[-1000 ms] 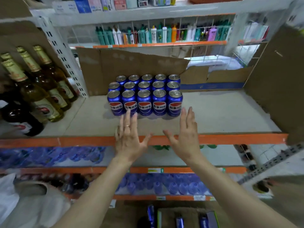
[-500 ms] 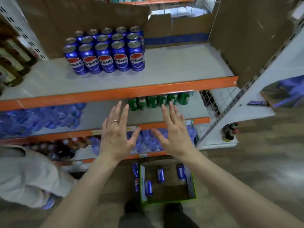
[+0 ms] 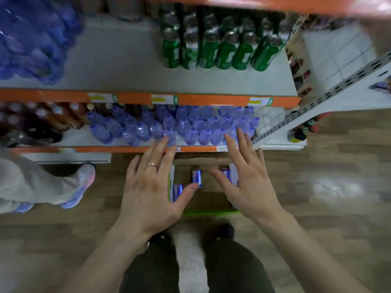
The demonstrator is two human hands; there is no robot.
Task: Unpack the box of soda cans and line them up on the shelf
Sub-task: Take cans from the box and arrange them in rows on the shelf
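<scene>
View from a head camera looking steeply down at a shop floor and the lower shelves of a rack. Both hands are held out, palms down, above an open cardboard box (image 3: 203, 199) that sits on the wooden floor (image 3: 317, 187) just in front of the bottom shelf. The left hand (image 3: 150, 191) has its fingers (image 3: 160, 149) spread and released, holding nothing; a ring (image 3: 153, 165) sits on one finger. The right hand (image 3: 247, 178) is likewise spread and released, holding nothing.

Inside the box, a few blue soda cans (image 3: 196, 178) lie on their sides, partly hidden behind the hands; one is near the left wall, one in the middle and one by the right wall. Their printing is too blurred to read. The box has a green front edge.

The bottom shelf (image 3: 127, 149), edged in orange, carries rows of clear blue water bottles (image 3: 190, 127) and, to the left, dark bottles (image 3: 42, 119). The shelf above holds green cans (image 3: 222, 53) and wrapped packs of blue bottles (image 3: 31, 39). Yellow and green price tags (image 3: 163, 99) sit on its orange edge; their writing cannot be read.

At left, another person's light trouser leg and pale shoe (image 3: 82, 182) stand on the floor. The wearer's dark trousers (image 3: 190, 267) show at the bottom.
</scene>
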